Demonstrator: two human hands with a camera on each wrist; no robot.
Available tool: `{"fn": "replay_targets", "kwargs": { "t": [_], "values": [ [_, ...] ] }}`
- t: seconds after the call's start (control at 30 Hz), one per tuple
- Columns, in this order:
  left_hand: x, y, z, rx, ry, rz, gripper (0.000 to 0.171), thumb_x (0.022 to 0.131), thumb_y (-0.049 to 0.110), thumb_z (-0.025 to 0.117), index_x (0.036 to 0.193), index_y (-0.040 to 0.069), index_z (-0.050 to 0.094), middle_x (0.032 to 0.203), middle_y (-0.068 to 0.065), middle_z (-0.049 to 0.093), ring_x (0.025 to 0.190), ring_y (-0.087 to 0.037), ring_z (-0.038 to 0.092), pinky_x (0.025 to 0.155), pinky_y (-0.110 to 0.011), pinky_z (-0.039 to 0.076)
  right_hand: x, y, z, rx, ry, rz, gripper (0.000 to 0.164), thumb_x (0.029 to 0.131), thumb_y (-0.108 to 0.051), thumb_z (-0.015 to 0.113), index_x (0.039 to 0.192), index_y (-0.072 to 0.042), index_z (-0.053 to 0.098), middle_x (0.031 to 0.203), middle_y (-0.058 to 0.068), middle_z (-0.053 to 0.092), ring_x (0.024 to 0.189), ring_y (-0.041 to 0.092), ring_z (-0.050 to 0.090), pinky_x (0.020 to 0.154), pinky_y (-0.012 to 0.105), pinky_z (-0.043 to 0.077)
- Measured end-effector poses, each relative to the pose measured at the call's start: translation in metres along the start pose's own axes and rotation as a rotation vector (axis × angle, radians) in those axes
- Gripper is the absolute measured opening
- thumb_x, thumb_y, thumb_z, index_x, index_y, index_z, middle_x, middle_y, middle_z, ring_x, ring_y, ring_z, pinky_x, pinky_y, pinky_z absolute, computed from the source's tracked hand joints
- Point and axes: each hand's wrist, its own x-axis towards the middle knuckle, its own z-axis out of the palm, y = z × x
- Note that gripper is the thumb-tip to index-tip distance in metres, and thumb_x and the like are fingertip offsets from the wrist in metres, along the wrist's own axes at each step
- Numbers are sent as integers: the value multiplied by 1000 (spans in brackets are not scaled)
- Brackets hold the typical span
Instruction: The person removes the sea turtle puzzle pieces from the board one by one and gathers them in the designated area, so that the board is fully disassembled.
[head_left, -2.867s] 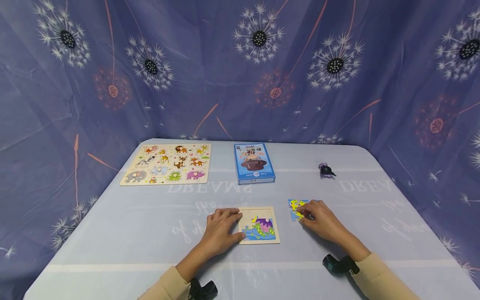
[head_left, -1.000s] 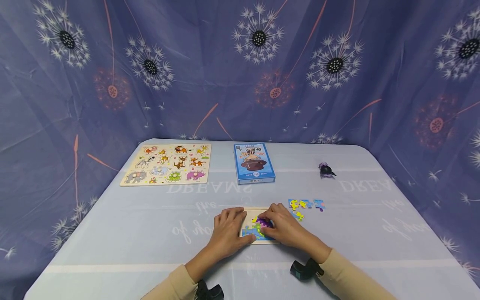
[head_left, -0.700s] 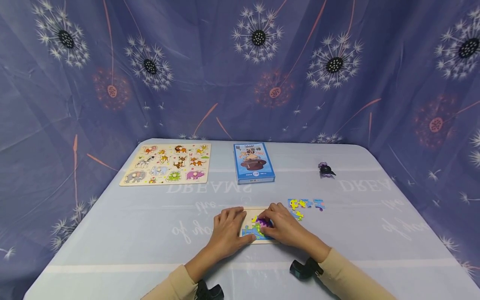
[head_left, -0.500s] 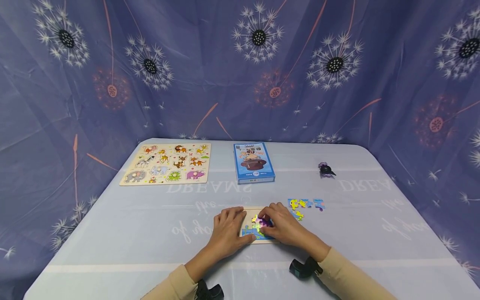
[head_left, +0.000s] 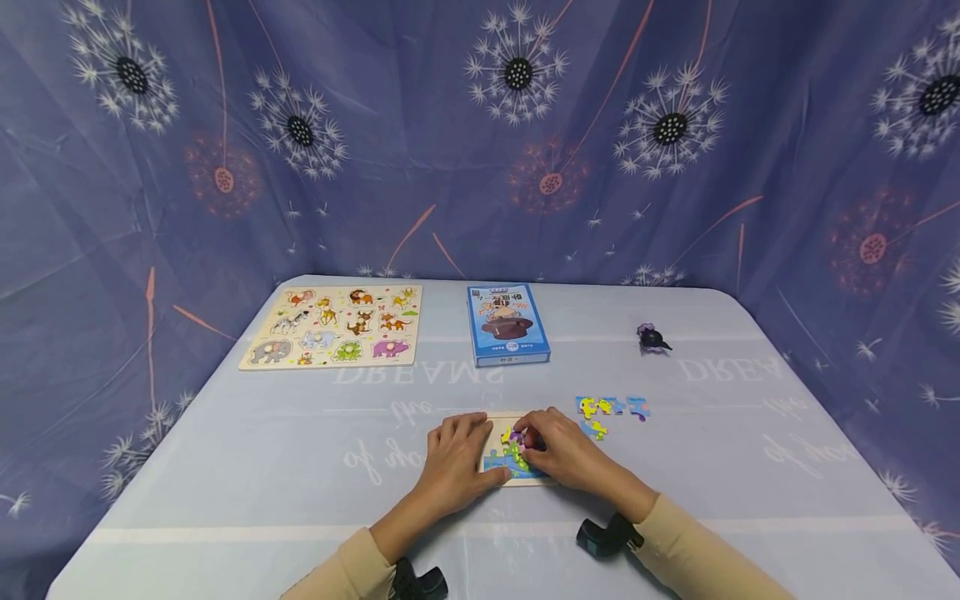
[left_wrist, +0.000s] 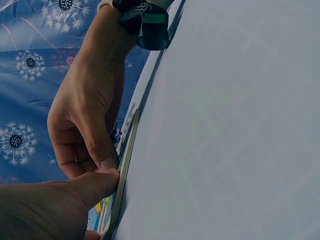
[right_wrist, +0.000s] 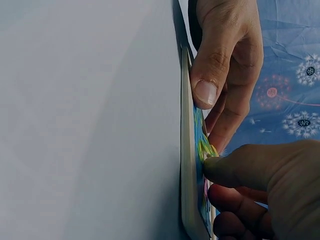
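The left hand (head_left: 459,465) grips the tray (head_left: 498,422) by its left edge; the right hand (head_left: 570,452), over its right edge, pinches a piece (head_left: 517,436).

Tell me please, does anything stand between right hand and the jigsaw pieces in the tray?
Nothing visible does: the right hand touches the jigsaw pieces in the wooden tray, while the left hand rests at its left side.

Left hand (head_left: 453,462) is gripping the puzzle tray (head_left: 500,424) on its left side, thumb down by the near left corner, fingers bent up toward the far one. Right hand (head_left: 570,452) is over the tray's right half, thumb and index in a pinch. Both forearms (head_left: 701,546) slant in from the tray's near side, sleeves (head_left: 341,573) stopping short of the hands.
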Motion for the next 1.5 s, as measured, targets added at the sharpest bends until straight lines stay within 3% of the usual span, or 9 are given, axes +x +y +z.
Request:
{"fn": "replay_targets", "kwargs": {
  "t": [0.53,0.8,1.1,1.33,1.5],
  "values": [
    [0,-1,1,1,11,11,66,75,46,72,126,6,57,135,-10,49,122,-29,39,96,-51,28,-3,6,1,-8,31,7,26,76,-16,76,100,-15,66,77,-11,54,76,5,42,66,19,37],
    [-1,-1,1,-17,13,10,67,75,46,71,127,6,57,135,-9,49,122,-29,39,97,-51,28,-17,18,-17,-3,88,34,30,75,-16,77,102,-18,67,84,-9,58,82,9,46,69,22,40],
    [-1,0,1,-32,8,0,68,75,45,71,128,6,56,136,-9,49,122,-29,39,97,-51,27,-41,52,-45,-60,153,104,30,76,-17,76,104,-18,67,89,-5,58,87,10,47,72,27,41],
    [-1,-1,1,-23,12,5,67,75,46,71,128,7,56,136,-8,48,122,-29,39,96,-51,27,-58,86,-60,-106,237,89,30,73,-10,77,101,-15,69,85,-3,59,84,14,47,70,29,39],
    [-1,-1,2,-28,9,5,68,75,46,71,128,6,56,136,-9,48,122,-29,39,96,-51,27,-65,101,-63,-129,253,102,29,74,-11,77,101,-14,69,84,-3,59,81,13,46,68,28,37]
  ]
}}
